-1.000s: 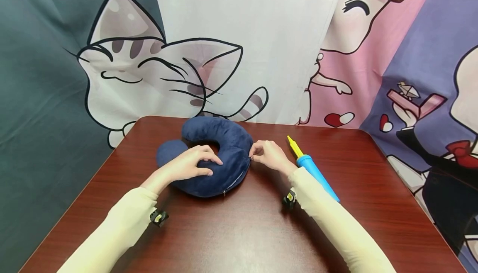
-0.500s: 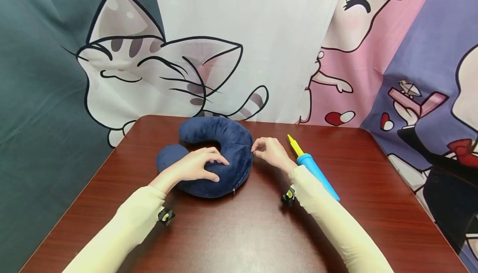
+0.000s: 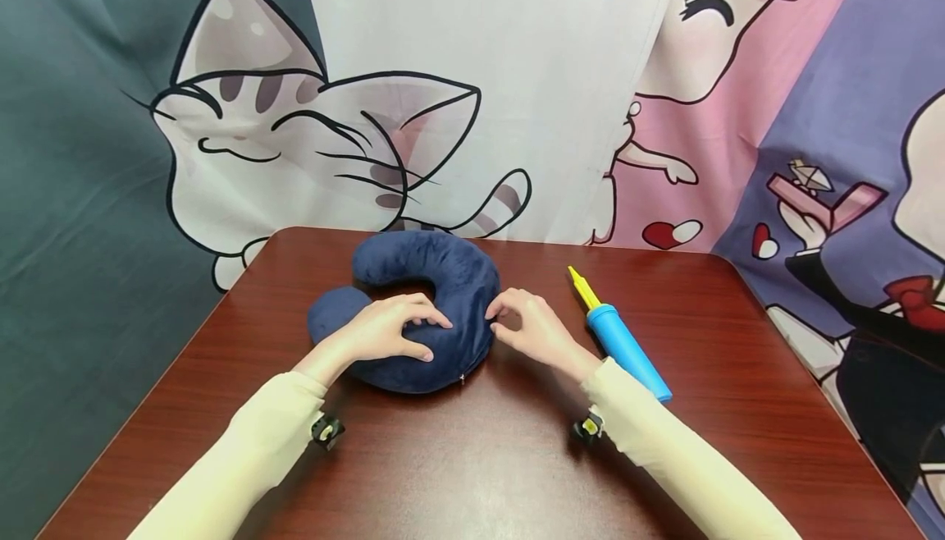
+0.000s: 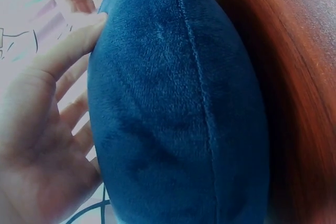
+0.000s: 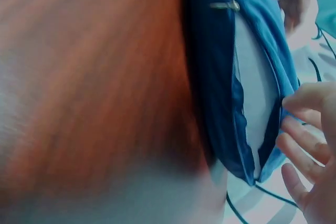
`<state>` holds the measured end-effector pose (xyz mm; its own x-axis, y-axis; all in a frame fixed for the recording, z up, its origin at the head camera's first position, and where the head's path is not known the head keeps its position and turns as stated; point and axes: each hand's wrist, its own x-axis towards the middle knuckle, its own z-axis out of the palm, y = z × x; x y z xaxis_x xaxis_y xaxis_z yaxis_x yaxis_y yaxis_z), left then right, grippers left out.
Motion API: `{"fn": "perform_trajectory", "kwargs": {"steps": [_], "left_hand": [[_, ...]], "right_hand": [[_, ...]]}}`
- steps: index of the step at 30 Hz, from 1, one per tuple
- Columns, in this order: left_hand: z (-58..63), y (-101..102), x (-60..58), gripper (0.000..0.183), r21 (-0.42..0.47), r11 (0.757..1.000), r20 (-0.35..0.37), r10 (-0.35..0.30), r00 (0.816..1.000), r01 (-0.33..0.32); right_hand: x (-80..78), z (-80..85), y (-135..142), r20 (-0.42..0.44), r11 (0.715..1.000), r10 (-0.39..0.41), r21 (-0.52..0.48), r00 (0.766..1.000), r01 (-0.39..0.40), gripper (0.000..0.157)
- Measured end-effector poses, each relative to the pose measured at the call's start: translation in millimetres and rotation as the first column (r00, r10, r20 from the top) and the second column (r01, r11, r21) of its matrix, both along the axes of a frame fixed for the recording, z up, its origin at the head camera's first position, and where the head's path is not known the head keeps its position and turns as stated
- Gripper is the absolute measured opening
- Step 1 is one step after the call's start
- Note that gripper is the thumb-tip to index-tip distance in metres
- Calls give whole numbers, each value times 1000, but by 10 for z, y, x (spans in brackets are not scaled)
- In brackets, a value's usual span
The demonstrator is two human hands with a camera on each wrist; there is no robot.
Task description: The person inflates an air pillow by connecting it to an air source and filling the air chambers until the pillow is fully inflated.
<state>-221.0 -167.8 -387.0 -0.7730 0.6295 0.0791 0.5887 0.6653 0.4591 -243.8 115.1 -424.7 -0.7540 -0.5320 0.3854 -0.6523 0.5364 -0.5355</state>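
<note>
A navy plush U-shaped neck pillow (image 3: 461, 277) lies on the table. My left hand (image 3: 391, 327) rests on the near part of it, thumb and fingers spread and loosely bent; the left wrist view shows the thumb against the plush cover (image 4: 157, 77). My right hand (image 3: 535, 331) is at the pillow's right side, thumb and fingers parted. In the right wrist view its fingertips touch or nearly touch the edge of an unzipped opening. Pale inner lining (image 5: 257, 87) shows in that gap, and the metal zipper pull (image 5: 226, 6) sits at its far end.
A blue hand pump (image 3: 627, 351) with a yellow nozzle (image 3: 583, 286) lies on the table (image 3: 458, 466) to the right, beside my right forearm. Cartoon-printed cloth (image 3: 517, 97) hangs behind the table's far edge.
My left hand has shifted slightly right and the pillow has turned a little, its zipper pull moving right. My right hand's fingertips have parted, and the hand has come slightly nearer.
</note>
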Motion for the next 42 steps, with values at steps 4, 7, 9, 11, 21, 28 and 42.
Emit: {"fn": "perform_trajectory", "kwargs": {"steps": [4,7,9,11,21,28,42], "left_hand": [[-5,2,-4,42,-1,1000,-2,5,1000,-5],[-7,4,-4,42,-2,1000,1,5,1000,-5],[-9,3,-7,42,0,1000,3,3,1000,-3],[-13,0,-10,42,5,1000,6,5,1000,-5],[-24,-12,-6,42,28,999,20,29,999,-30],[-25,1,2,42,30,999,22,43,999,-44],[-24,16,22,44,32,998,33,49,998,-50]], "right_hand": [[100,-26,-29,-42,996,59,71,997,-56,11],[136,-51,-43,-79,990,76,125,994,-66,9],[143,-71,-48,-102,988,75,139,992,-61,9],[147,-83,-46,-106,989,66,138,992,-51,10],[272,-135,-39,-92,990,84,118,992,-73,16],[389,-193,-106,-57,984,118,138,991,-109,14],[476,-328,-285,-60,994,38,100,998,-32,28]]}}
